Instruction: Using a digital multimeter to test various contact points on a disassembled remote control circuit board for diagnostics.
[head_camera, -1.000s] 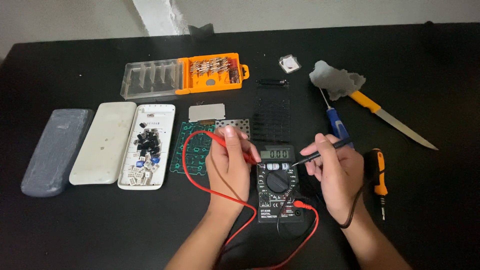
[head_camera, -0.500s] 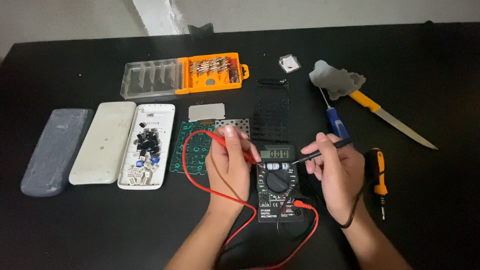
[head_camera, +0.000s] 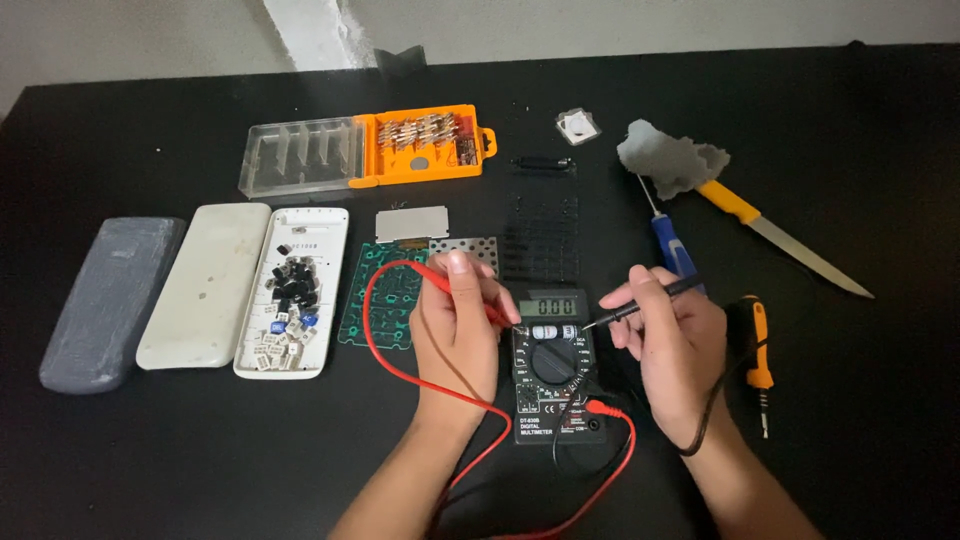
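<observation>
Step in hand looks like a component check on the multimeter (head_camera: 553, 365), which lies flat on the black table (head_camera: 860, 150) between the two hands, display lit.

A small cylindrical part (head_camera: 553, 331) rests on the meter face just below the display. Both probe tips converge on it, one from each side.

Left hand (head_camera: 458, 335), just left of the meter: fingers curled shut round the red probe (head_camera: 470, 292), tip angled down-right toward the part's left end. Red lead (head_camera: 400, 355) loops out left and runs back to the meter's lower jacks.

Right hand (head_camera: 672, 345), just right of the meter: pinched closed on the black probe (head_camera: 645, 301), tip at or near the part's right end. Exact contact too small to confirm.

Left of the meter: green circuit board (head_camera: 385, 300), then the opened white remote shell (head_camera: 290, 295) with loose buttons in it. Above the meter: orange bit case (head_camera: 425, 143).

Judgement: measuring stage. Next move calls for steady tip contact on both ends and a settled display.
</observation>
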